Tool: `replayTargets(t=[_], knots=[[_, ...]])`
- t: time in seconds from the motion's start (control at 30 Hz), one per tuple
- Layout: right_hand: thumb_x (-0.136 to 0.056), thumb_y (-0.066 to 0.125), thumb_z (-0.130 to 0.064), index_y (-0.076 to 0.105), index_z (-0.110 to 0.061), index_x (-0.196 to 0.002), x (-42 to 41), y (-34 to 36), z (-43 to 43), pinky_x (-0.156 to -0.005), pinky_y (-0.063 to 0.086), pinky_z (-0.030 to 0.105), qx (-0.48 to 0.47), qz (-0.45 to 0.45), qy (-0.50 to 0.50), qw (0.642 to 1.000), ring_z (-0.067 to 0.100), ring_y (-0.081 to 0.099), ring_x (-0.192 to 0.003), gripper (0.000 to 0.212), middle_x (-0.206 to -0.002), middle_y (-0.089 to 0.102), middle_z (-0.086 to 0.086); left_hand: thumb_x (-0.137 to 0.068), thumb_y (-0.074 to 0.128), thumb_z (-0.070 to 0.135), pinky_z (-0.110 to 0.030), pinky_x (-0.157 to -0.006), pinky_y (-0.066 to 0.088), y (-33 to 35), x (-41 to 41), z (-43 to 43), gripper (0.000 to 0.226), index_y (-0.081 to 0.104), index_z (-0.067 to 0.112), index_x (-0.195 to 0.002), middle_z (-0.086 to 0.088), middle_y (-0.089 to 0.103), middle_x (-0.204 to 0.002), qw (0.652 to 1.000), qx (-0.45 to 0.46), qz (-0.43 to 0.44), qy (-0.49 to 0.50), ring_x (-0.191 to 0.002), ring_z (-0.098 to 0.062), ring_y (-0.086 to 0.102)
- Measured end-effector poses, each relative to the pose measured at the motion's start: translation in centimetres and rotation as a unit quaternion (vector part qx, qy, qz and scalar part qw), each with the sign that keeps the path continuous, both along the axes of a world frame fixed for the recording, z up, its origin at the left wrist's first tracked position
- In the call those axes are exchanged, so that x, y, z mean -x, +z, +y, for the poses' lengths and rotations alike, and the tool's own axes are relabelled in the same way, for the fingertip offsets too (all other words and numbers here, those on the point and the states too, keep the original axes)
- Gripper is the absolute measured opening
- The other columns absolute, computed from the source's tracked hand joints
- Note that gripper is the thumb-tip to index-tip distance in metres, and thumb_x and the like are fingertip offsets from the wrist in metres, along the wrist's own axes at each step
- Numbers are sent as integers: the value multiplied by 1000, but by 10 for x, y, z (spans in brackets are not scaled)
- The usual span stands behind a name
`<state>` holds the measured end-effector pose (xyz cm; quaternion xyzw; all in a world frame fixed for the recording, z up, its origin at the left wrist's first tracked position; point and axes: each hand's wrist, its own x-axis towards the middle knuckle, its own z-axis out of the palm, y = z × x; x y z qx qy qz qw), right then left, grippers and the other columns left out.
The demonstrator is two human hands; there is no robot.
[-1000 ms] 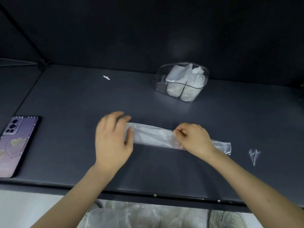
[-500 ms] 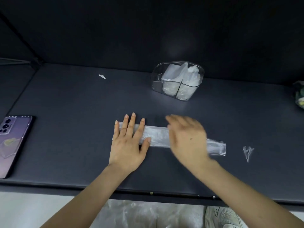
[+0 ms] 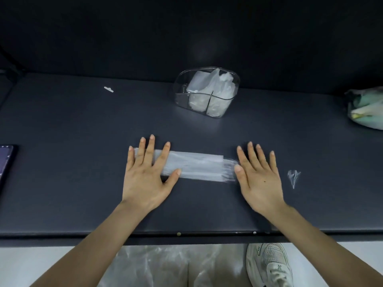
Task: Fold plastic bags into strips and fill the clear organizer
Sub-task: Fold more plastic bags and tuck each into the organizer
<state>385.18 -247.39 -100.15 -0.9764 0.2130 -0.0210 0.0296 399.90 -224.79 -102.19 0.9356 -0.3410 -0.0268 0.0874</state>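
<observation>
So the dark table (image 3: 62,193) takes up most of your view, with a black wall right behind it. Under the front edge there's a heap of clear plastic (image 3: 155,264) down by your legs, and a white sneaker (image 3: 269,264) next to it.

Both your hands are flat, fingers straight and spread, not gripping anything. Your left hand (image 3: 145,179) presses on the left end of the folded bag strip (image 3: 196,166), fingers lying across it and the thumb on its near edge. Your right hand (image 3: 259,181) is down at the right end, thumb touching the strip. That end is blurry, so I can't tell how much is under the palm. The strip lies flat, running left to right in the middle of the table.

The clear organizer (image 3: 181,98) sits further back, near the wall, with white folded bags (image 3: 209,90) stuffed in its compartments, some sticking up over the rim.

There's a greenish bag (image 3: 366,108) at the far right edge, a phone (image 3: 5,162) cut off at the left edge, a small plastic scrap (image 3: 293,176) just right of your right hand, and a tiny white bit (image 3: 108,89) back left.
</observation>
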Motion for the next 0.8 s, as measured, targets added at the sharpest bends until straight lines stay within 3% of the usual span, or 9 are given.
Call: replayTargets(t=[0.1, 0.23, 0.33, 0.43, 0.47, 0.53, 0.63, 0.7, 0.8], knots=[[-100, 23, -37, 45, -6, -141, -38, 11, 30, -114, 12, 51, -3, -41, 49, 998, 37, 36, -138, 56, -147, 42, 18, -91, 16, 68, -44, -120, -5, 1, 0, 0, 75, 23, 26, -153, -14, 13, -161, 1000, 1, 3, 4, -150, -28, 3], [-101, 15, -41, 29, -18, -150, -64, -5, 57, -117, 1, 48, -54, 37, 171, 983, 26, 19, -147, 56, -158, 24, 9, -90, 16, 69, -44, -120, -4, 0, 0, 0, 76, 21, 28, -154, -13, 11, -161, 1000, -4, 5, 1, -150, -27, 2], [-101, 11, -44, 22, -23, -152, -44, -14, 30, -117, -3, 47, -59, 58, 136, 987, 21, 13, -148, 56, -159, 19, 1, -89, 15, 69, -43, -120, -6, 1, 0, 0, 76, 20, 29, -154, -13, 11, -161, 1000, -6, 8, -1, -150, -27, 2], [-101, 9, -45, 30, -18, -149, -20, -10, 5, -117, 9, 47, -42, 32, 75, 996, 21, 23, -146, 59, -156, 28, 2, -90, 15, 69, -41, -119, -9, 1, 0, 1, 75, 20, 29, -153, -13, 12, -161, 1000, -10, 8, -4, -150, -27, 2], [-101, 14, -44, 41, -14, -145, -19, -7, 2, -114, 20, 48, -42, 17, 47, 998, 24, 34, -141, 59, -152, 38, 6, -90, 14, 69, -41, -119, -10, 2, -2, 1, 74, 17, 29, -153, -12, 11, -161, 1000, -10, 7, -10, -150, -26, 1], [-94, 33, -42, 64, -6, -122, -24, 2, 1, -91, 44, 46, -21, -39, 6, 999, 34, 59, -110, 55, -125, 62, 13, -90, 12, 70, -42, -119, -10, 2, -8, 1, 74, 10, 30, -152, -10, 7, -162, 999, -13, 8, -29, -149, -24, -2], [-78, 57, -45, 72, -12, -87, -29, 6, 5, -69, 43, 37, -9, -83, 16, 996, 30, 58, -76, 37, -88, 61, 6, -86, 10, 74, -43, -119, -12, 4, -21, 1, 78, 3, 31, -150, -9, 1, -161, 998, -13, 19, -63, -148, -20, -8], [-71, 75, -36, 69, -17, -69, -30, 4, 9, -67, 39, 34, -56, -93, 20, 994, 26, 56, -70, 20, -80, 57, 2, -85, 25, 73, -45, -120, -5, 7, -30, 0, 82, 18, 26, -151, -13, 12, -160, 997, 35, 14, -69, -149, -25, 4], [-66, 86, -23, 65, -15, -59, -28, 2, 17, -65, 38, 32, -96, -94, 13, 991, 25, 55, -65, 23, -75, 57, 2, -85, 55, 51, -48, -117, 22, 16, -26, -3, 61, 58, 12, -132, -17, 50, -141, 980, 181, -42, -72, -134, -31, 43]])
